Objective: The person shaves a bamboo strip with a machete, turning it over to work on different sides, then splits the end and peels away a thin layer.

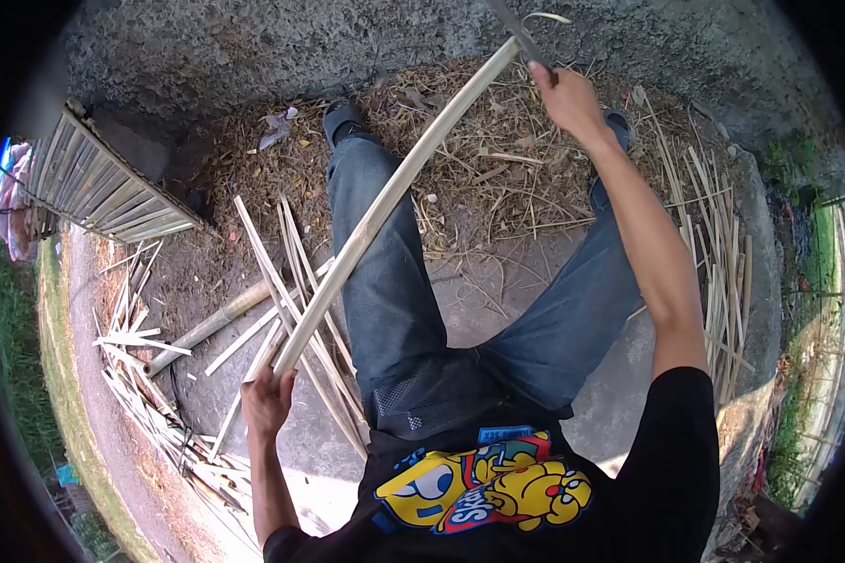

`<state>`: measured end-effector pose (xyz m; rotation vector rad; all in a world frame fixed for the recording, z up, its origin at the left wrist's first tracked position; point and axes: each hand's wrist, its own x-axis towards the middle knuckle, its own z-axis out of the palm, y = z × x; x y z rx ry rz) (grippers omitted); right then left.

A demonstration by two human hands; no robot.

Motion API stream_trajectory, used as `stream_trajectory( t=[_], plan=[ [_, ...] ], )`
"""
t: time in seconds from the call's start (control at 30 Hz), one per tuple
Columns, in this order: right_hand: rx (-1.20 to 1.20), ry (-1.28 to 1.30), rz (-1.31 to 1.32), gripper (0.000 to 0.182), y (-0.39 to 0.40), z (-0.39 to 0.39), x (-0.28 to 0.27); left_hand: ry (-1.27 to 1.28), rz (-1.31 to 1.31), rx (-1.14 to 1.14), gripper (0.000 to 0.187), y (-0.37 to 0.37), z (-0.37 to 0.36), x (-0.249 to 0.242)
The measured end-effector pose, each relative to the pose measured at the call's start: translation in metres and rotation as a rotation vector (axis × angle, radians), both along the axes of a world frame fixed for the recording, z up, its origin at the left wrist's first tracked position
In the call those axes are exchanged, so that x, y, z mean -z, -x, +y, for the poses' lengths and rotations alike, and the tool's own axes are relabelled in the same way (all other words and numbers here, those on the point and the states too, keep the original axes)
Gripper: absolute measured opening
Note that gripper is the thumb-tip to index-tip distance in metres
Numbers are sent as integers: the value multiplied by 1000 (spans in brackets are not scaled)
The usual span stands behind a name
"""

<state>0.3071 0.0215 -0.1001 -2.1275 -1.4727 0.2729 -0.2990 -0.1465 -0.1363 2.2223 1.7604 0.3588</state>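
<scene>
A long, pale bamboo strip (399, 192) runs slantwise across my right-of-left view, over the leg on the left. Its near end is gripped by my left hand (268, 402), with fingers closed round it. At the top, my right hand (571, 101) is closed on the handle of a knife (516, 30). The blade meets the strip's far end, and a thin curled shaving (547, 17) shows beside it. The handle is mostly hidden in the fist. More split bamboo strips (296, 281) lie beside the leg on the left.
A bamboo pole (218, 321) and a heap of strips (155, 399) lie at the left. Another bundle of strips (718, 267) rests at the right. A slatted bamboo panel (113, 183) stands at upper left. A rough wall (300, 47) rises ahead, above shavings-covered ground (479, 169).
</scene>
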Motion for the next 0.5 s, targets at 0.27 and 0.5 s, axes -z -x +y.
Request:
stream_trajectory(
  t=[0.27, 0.5],
  plan=[
    [52, -78, 37, 70, 22, -41, -13, -69, 58, 5, 44, -6, 20, 12],
    [115, -182, 463, 68, 19, -43, 22, -166, 95, 76, 44, 0, 32, 10]
  ],
)
